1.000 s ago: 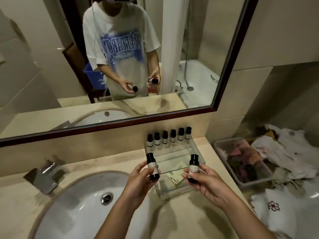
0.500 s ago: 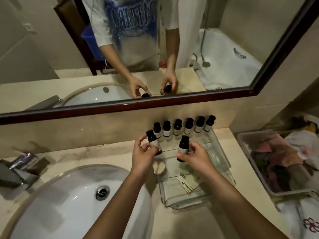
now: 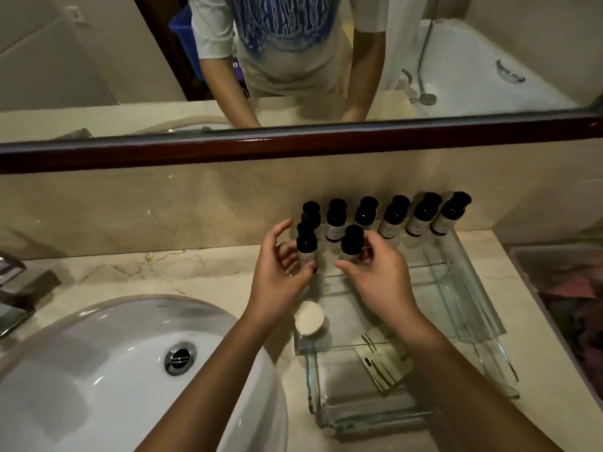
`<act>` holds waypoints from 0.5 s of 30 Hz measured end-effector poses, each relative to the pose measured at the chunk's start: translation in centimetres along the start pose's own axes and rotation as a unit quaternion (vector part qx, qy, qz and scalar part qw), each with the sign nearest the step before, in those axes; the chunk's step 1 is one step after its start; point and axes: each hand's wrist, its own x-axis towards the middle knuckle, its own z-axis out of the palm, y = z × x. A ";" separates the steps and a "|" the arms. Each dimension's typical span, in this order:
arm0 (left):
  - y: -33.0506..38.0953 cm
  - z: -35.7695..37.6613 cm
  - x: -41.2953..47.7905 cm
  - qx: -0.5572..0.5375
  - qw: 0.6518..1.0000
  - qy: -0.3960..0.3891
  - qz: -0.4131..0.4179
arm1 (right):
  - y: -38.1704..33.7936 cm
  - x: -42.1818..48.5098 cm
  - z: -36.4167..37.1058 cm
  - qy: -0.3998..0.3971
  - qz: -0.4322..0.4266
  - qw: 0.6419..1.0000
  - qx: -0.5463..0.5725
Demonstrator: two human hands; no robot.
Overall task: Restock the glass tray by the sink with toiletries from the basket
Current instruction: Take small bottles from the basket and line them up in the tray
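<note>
Your left hand [image 3: 277,277] curls round the left bottle [image 3: 306,248]; your right hand [image 3: 377,277] pinches the right bottle [image 3: 351,241] just beside it. Both stand upright at the glass tray's [image 3: 470,288] back, just before the bottle row [image 3: 394,213].

Faucet [image 3: 19,288] was cut off at left edge, plastic bin [image 3: 522,259] at right. Labels on back-row bottles [image 3: 394,213] were too small to read.

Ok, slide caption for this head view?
Left hand holds one bottle, right hand a second bottle, at the glass tray before a row of six.
</note>
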 end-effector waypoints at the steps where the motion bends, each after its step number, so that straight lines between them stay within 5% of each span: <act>1: -0.3 0.0 -0.1 0.016 1.000 0.001 0.014 | 0.3 0.0 0.1 -0.002 -0.008 1.000 -0.010; 15: -1.4 -0.7 0.3 0.192 0.978 -0.034 0.070 | 1.4 0.4 0.0 -0.023 -0.034 0.994 -0.100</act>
